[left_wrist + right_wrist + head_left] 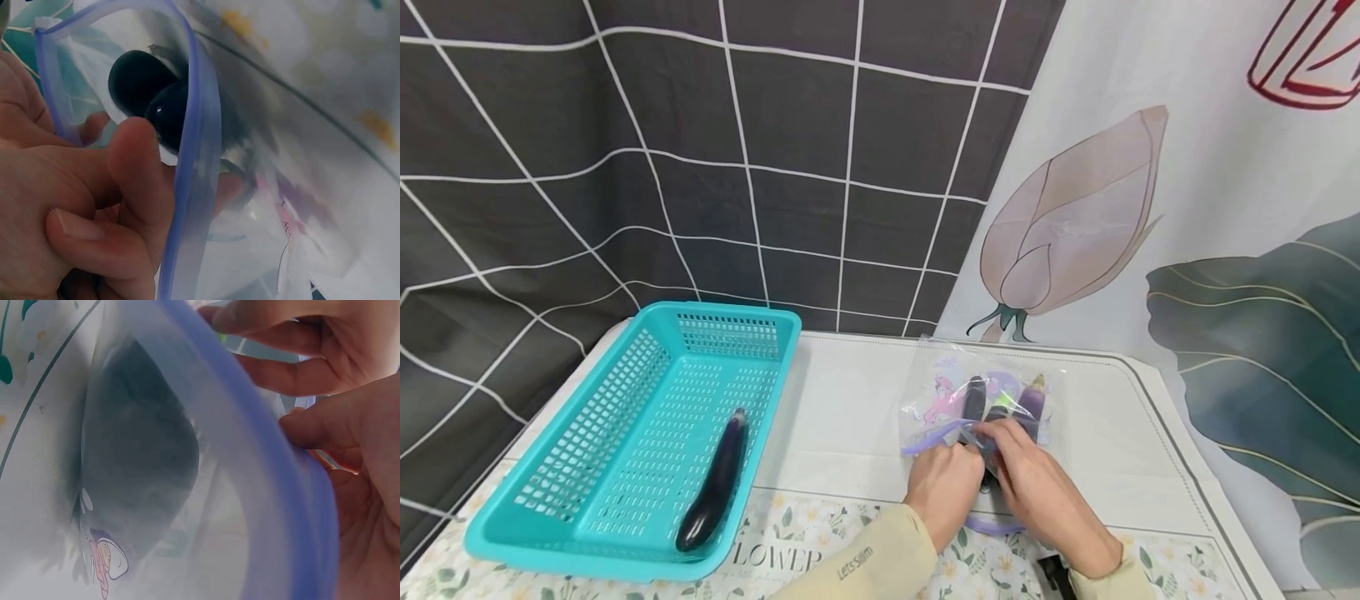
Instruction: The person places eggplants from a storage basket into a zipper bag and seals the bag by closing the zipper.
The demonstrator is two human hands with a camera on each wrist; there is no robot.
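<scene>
A clear zip bag (925,408) with a purple zip edge and cartoon print lies on the table with several dark eggplants (974,400) inside. In the left wrist view, the rounded ends of two eggplants (167,115) show through the open mouth. My left hand (946,485) holds the bag's near edge, some fingers inside the mouth and partly seen through plastic. My right hand (1033,483) grips the purple rim (275,456) just right of it, the fingers of both hands close together. One eggplant's bulging end (140,450) shows through the plastic in the right wrist view.
To the left stands a turquoise perforated basket (625,358) holding one long eggplant (715,483). A floral cloth (808,517) with lettering covers the near part of the white table (835,400). A dark grid curtain (790,167) and a flower-printed curtain (1097,208) hang behind.
</scene>
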